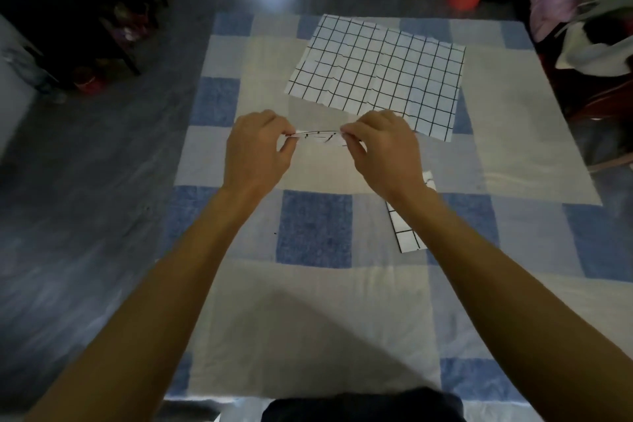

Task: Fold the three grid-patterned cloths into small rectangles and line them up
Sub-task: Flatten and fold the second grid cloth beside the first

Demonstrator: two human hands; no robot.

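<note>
On a blue-checked blanket [315, 229], the left hand [255, 147] and right hand [383, 144] pinch a folded cloth [320, 137] between them; an open cloth [376, 68] lies just beyond.

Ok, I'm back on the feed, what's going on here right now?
A person's left hand and right hand pinch the ends of one grid cloth, held edge-on above the checked blanket. A second cloth lies spread flat farther away, not yet folded. A third cloth, folded into a narrow rectangle, lies by the right forearm, partly hidden under it.
</note>
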